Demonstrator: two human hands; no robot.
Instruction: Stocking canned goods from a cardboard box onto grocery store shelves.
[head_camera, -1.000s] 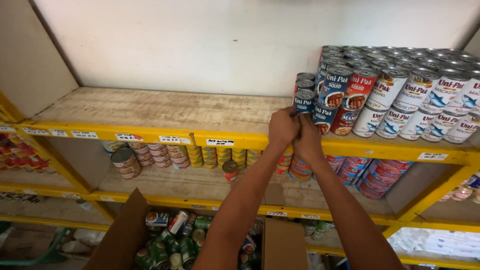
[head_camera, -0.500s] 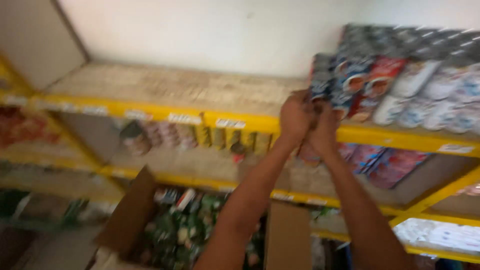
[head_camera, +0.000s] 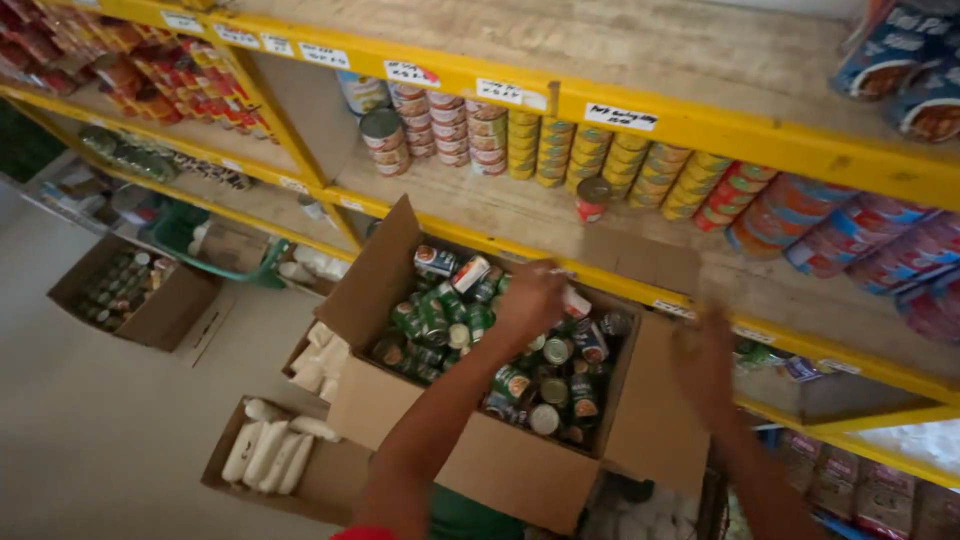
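Note:
An open cardboard box stands below the shelves, filled with several green, red and white tins. My left hand reaches down over the tins at the box's far side, its fingers curled next to a red and white tin. Blur hides whether it grips the tin. My right hand hovers over the box's right flap with fingers spread and nothing in it. Blue and red tins are stacked on the top shelf at the upper right.
Yellow-framed shelves carry rows of tins, with one lone tin in front. On the floor sit a box of tins, a box of white packets and a green basket.
Both hands have come down from the stacked tins on the top shelf to the open box below. The view has swung downward and to the left.

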